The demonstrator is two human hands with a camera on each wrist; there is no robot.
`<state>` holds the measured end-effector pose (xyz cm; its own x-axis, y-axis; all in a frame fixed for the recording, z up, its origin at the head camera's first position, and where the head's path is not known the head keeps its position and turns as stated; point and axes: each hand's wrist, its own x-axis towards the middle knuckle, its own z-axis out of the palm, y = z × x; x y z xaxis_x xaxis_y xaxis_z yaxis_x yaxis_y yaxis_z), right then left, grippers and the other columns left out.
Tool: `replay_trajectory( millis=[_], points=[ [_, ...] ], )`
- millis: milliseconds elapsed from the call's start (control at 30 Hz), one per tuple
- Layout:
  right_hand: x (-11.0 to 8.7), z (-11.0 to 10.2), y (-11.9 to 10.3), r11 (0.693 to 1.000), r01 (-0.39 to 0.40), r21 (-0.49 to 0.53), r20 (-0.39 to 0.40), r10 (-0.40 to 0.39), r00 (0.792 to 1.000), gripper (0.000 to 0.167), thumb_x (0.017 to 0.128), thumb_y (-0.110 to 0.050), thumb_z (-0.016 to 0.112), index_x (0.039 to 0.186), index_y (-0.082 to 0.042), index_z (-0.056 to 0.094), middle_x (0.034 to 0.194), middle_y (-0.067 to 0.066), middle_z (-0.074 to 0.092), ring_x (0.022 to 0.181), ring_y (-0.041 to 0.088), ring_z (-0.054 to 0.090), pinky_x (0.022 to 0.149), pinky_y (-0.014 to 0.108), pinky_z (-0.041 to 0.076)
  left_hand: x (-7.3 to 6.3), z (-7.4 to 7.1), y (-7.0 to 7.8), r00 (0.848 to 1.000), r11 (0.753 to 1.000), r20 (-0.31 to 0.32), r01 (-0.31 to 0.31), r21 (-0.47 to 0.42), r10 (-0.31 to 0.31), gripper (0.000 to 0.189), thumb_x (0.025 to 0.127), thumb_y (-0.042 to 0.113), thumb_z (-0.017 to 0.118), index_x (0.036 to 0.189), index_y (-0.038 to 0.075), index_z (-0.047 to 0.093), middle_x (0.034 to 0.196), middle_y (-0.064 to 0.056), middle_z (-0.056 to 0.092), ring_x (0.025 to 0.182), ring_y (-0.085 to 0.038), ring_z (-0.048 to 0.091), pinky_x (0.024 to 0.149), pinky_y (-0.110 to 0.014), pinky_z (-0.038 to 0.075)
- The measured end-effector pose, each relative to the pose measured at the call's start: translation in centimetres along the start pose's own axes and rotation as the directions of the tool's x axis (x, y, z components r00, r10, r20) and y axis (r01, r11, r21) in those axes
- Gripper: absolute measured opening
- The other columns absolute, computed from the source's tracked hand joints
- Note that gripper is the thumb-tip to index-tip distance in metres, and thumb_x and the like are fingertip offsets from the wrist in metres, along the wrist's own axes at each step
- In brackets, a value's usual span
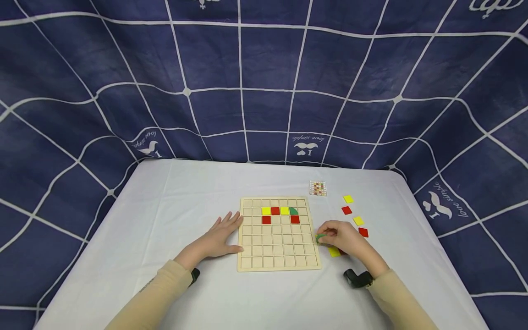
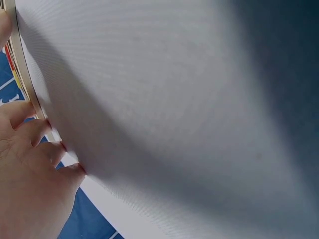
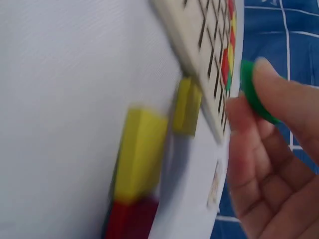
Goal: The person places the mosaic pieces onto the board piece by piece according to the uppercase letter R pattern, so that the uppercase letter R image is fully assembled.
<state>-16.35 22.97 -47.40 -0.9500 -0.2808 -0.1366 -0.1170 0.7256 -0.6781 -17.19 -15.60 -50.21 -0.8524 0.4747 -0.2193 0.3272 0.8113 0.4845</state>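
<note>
A wooden grid board (image 1: 278,251) lies flat on the white table. Yellow, red and green tiles sit in its upper cells, including a green tile (image 1: 294,211) with a rounded corner. Spread along the board's left side, my left hand (image 1: 218,237) touches the edge with straight fingers. Just off the board's right edge, my right hand (image 1: 339,236) pinches a green tile (image 3: 253,94) between thumb and fingers. Below that hand lie a yellow tile (image 1: 334,251) and a partly hidden red tile (image 3: 132,219). Another yellow tile (image 3: 187,107) is close to the board's edge.
A small card with a coloured grid pattern (image 1: 317,188) lies beyond the board's upper right corner. Loose yellow and red tiles, among them a red tile (image 1: 346,210), are scattered to the right. Blue checked cloth (image 1: 264,110) hangs around the table (image 1: 198,192).
</note>
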Motion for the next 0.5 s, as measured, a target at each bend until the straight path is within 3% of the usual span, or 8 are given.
replay_trajectory(
  millis=[133, 267, 500],
  points=[
    [1.4, 0.9, -1.1, 0.998, -0.014, 0.061, -0.058, 0.017, 0.998, 0.016, 0.082, -0.015, 0.080, 0.095, -0.014, 0.071, 0.083, -0.002, 0.066, 0.073, 0.014, 0.057, 0.065, 0.018, 0.050, -0.1, -0.1, 0.1, 1.000, 1.000, -0.006, 0.000, -0.004, 0.000, 0.094, 0.085, 0.045, 0.074, 0.156, 0.006, 0.026, 0.165, -0.012, 0.016, 0.154, -0.036, 0.006, 0.124, -0.055, 0.006],
    [2.6, 2.0, -2.0, 0.993, -0.019, 0.113, -0.091, 0.030, 0.995, 0.017, 0.081, -0.014, 0.081, 0.091, -0.013, 0.067, 0.081, -0.001, 0.066, 0.071, 0.013, 0.059, 0.065, 0.018, 0.051, -0.1, -0.2, 0.2, 1.000, 1.000, -0.002, -0.006, -0.011, 0.006, 0.093, 0.085, 0.044, 0.073, 0.156, 0.005, 0.026, 0.165, -0.012, 0.016, 0.154, -0.036, 0.006, 0.124, -0.055, 0.006],
    [4.2, 3.1, -2.7, 0.992, -0.044, 0.114, -0.070, 0.052, 0.996, 0.010, 0.083, -0.011, 0.079, 0.090, -0.014, 0.072, 0.079, -0.001, 0.067, 0.071, 0.012, 0.058, 0.065, 0.020, 0.051, 0.0, -0.1, 0.1, 1.000, 1.000, -0.002, -0.011, -0.013, 0.011, 0.093, 0.085, 0.045, 0.073, 0.155, 0.005, 0.027, 0.165, -0.013, 0.017, 0.153, -0.036, 0.007, 0.124, -0.056, 0.006]
  ],
)
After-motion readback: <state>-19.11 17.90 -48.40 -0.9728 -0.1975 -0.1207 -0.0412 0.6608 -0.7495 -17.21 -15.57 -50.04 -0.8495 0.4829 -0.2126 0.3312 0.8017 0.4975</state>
